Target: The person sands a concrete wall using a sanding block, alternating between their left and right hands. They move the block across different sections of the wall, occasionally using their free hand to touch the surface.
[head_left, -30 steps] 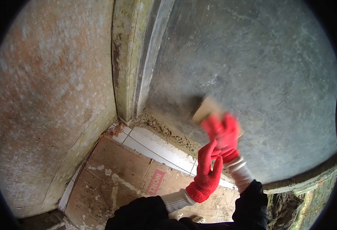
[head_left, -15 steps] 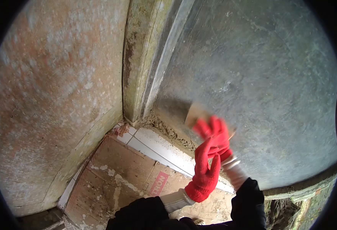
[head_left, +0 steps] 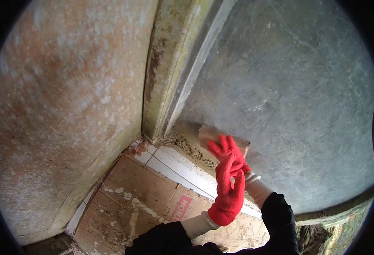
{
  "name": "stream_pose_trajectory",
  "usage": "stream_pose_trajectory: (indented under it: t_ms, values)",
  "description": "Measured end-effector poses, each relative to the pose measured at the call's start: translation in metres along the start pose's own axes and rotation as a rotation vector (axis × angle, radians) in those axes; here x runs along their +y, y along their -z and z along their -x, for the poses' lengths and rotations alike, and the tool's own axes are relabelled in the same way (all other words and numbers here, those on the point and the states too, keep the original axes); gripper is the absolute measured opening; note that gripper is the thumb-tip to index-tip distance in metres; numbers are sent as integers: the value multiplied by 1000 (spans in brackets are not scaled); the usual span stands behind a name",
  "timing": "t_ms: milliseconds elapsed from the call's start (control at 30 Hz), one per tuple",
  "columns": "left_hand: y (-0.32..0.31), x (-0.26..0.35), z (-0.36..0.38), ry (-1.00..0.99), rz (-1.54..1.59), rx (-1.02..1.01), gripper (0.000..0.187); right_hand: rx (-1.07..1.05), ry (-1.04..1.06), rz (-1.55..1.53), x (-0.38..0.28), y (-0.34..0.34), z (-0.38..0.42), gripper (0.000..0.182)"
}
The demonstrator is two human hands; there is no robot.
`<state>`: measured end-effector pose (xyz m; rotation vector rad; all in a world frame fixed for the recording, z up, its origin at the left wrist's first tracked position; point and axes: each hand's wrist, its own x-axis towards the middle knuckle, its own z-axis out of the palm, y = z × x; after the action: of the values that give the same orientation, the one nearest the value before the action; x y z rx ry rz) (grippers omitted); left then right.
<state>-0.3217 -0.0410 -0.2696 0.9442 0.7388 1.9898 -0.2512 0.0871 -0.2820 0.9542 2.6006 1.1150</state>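
My right hand [head_left: 228, 152], in a red knitted glove, grips a flat brown rectangular board [head_left: 208, 134]. Its gloved fingers lie spread across the board's face, against the smooth grey surface [head_left: 289, 106]. Below it, my left hand [head_left: 228, 199], also in a red glove, has its thumb held apart from the stretched fingers. The left fingertips overlap the right hand in this view, and nothing shows in the left palm. Rough wet-looking mortar [head_left: 187, 146] runs along the foot of the grey surface, just left of the board.
A worn post-like frame [head_left: 163, 72] stands between the grey surface and a blotchy plastered wall [head_left: 68, 106]. White tiles [head_left: 170, 165] border the mortar. Stained cardboard [head_left: 153, 191] covers the ground beneath my arms. A broken edge [head_left: 331, 221] shows at lower right.
My right hand and the board have shifted slightly down and left; the board lies flatter and shows more clearly. My left hand stays almost in place. The view has tilted slightly.
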Motion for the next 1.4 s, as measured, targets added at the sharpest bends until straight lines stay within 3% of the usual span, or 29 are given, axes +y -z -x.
stream_pose_trajectory:
  t_ms: [33,100,167,233,333,367,400,433,467,567,633,700,767,867,900,933,1000,1033,1067,1133,1200,1267,1333,1367,1400]
  values:
    - [2,-5,2,36,-7,40,50,-92,56,-24,0,0,-2,61]
    - [2,-6,0,82,-31,79,50,435,-66,139,45,18,-20,57]
    - [0,-3,-3,79,-41,70,50,541,-336,133,90,84,-55,56]
    - [-2,-3,-6,75,-49,58,50,609,-403,295,115,141,-68,52]
    - [-1,-7,-7,105,-11,63,50,529,-463,414,94,124,-72,47]
    - [1,-10,-9,93,-48,75,49,313,-598,76,72,97,-74,39]
    - [3,-12,-10,80,-85,89,49,483,-499,-140,46,43,-61,35]
    - [4,-9,-10,80,-89,85,49,437,-378,32,20,-61,-40,47]
    - [5,-3,-13,72,-18,90,49,155,-35,82,-8,-26,-38,40]
    - [13,0,-14,57,17,100,49,281,20,-82,-22,-46,-42,46]
    - [16,-3,-13,81,23,119,51,413,-207,-234,7,-12,-49,49]
    - [16,-3,-15,100,14,124,51,604,-314,10,54,57,-73,47]
    - [15,-5,-17,116,8,117,51,564,-339,277,94,126,-86,40]
    - [16,-9,-18,102,9,96,51,627,-416,309,96,131,-89,39]
    - [17,-11,-21,150,73,170,51,514,-522,128,78,108,-83,43]
    - [19,-13,-24,194,140,243,51,557,-539,-175,57,66,-70,47]
    - [26,-20,-26,295,219,321,52,426,16,37,20,14,-35,42]
    - [29,-30,-22,299,200,340,53,374,22,-23,2,-30,-24,47]
    - [33,-38,-18,303,175,360,53,392,0,-17,6,-25,-24,47]
    - [33,-47,-11,312,164,318,54,428,-62,-97,18,-9,-24,52]
    - [21,-39,-19,338,156,278,55,521,-200,-46,57,51,-29,54]
    - [-7,-9,-48,298,147,35,59,555,-410,18,88,122,-26,53]
    - [-32,4,-75,92,81,-154,61,586,-489,-9,98,132,-14,54]
    - [-45,6,-84,89,78,-173,61,618,-545,-39,103,134,-7,54]
    - [-58,7,-93,-65,-106,-234,62,626,-560,-33,103,128,0,54]
